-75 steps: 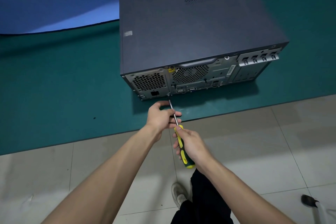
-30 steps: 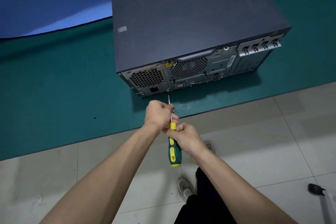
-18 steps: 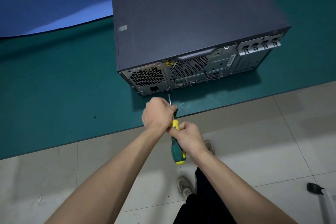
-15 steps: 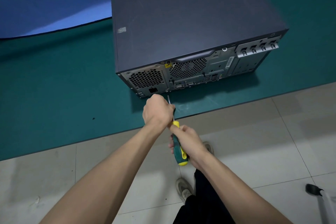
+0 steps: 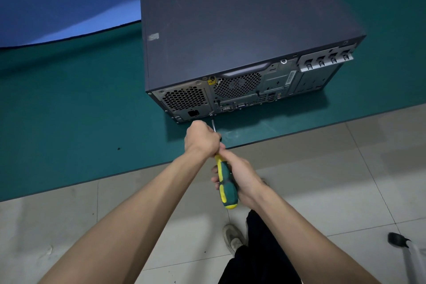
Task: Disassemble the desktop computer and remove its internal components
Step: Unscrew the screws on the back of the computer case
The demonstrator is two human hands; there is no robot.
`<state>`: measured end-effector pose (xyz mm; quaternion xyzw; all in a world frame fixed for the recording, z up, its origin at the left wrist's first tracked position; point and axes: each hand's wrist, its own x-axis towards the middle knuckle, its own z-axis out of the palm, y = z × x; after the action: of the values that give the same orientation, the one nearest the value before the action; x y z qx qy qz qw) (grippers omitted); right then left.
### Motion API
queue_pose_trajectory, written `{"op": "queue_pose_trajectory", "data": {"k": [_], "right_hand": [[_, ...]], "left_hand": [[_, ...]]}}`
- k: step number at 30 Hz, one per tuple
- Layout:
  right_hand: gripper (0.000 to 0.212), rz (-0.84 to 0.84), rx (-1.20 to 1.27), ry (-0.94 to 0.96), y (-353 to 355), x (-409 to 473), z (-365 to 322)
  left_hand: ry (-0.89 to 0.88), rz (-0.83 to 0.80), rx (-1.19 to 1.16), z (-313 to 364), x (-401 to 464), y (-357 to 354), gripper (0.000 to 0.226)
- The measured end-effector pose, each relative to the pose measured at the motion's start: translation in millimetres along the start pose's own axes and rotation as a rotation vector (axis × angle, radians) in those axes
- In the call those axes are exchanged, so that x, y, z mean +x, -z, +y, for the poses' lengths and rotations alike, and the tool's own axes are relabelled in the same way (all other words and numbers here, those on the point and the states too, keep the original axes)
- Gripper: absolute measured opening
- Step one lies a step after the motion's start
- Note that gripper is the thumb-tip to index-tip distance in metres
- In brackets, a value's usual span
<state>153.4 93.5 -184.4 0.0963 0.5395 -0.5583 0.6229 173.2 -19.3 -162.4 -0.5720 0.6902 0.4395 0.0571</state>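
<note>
- The desktop computer (image 5: 230, 30) lies on its side on the green mat (image 5: 57, 110), its rear panel (image 5: 230, 94) facing the near edge, close to where the mat meets the tiled floor (image 5: 322, 180).
- The screwdriver (image 5: 224, 182) points up and away from the person; its tip sits at the lower edge of the rear panel, just right of the power supply grille (image 5: 184, 99), apparently on a case screw too small to make out.
- The right hand (image 5: 239, 177) is wrapped round the green and yellow handle, fingers clamped on it, wrist nearly in line with the forearm.
- The left hand (image 5: 201, 138) is closed round the metal shaft ahead of the handle, fingers curled tight on it, steadying the tool.
- Both forearms reach forward and converge at the tool.
- Judged step: loosening a rear screw, early in the task, since the side cover is still on.
- To do it well: keep the shaft in line with the screw, push firmly inward while turning so the tip does not slip out, and let the left hand guide only, loose enough for the shaft to rotate.
</note>
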Motion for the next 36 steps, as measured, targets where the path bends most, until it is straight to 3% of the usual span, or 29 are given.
{"op": "queue_pose_trajectory", "data": {"k": [4, 9, 15, 20, 22, 27, 33, 36], "right_hand": [[0.026, -0.139, -0.024, -0.027, 1.4, -2.0, -2.7], [0.026, 0.022, -0.152, 0.097, -3.3, 0.3, 1.5], [0.030, -0.314, 0.003, -0.149, 3.5, -4.7, -13.1], [0.015, -0.148, -0.138, -0.004, 1.6, 0.3, -8.1], [0.020, -0.122, -0.143, -0.007, 2.9, 1.6, -4.1], [0.031, -0.321, -0.079, -0.166, 12.5, -2.8, -13.5], [0.015, -0.136, -0.154, 0.008, 6.6, 0.4, -3.0], [0.021, -0.181, -0.115, -0.046, 8.4, -0.2, -2.8]], "left_hand": [[0.079, -0.079, -0.199, -0.9, -2.5, 2.0, 0.015], [-0.007, 0.018, 0.016, -1.9, 1.0, 4.7, 0.031], [0.074, -0.006, -0.166, -1.1, 1.0, -2.5, 0.030], [0.009, 0.075, 0.094, 3.6, -2.5, 1.5, 0.037], [0.019, 0.033, 0.022, 3.8, -0.8, 0.0, 0.034], [0.126, -0.004, -0.309, 3.0, 0.3, -10.1, 0.020], [0.072, 0.053, -0.132, 0.4, 4.4, -3.5, 0.025], [0.094, 0.013, -0.197, 1.6, 4.3, -5.0, 0.021]]}}
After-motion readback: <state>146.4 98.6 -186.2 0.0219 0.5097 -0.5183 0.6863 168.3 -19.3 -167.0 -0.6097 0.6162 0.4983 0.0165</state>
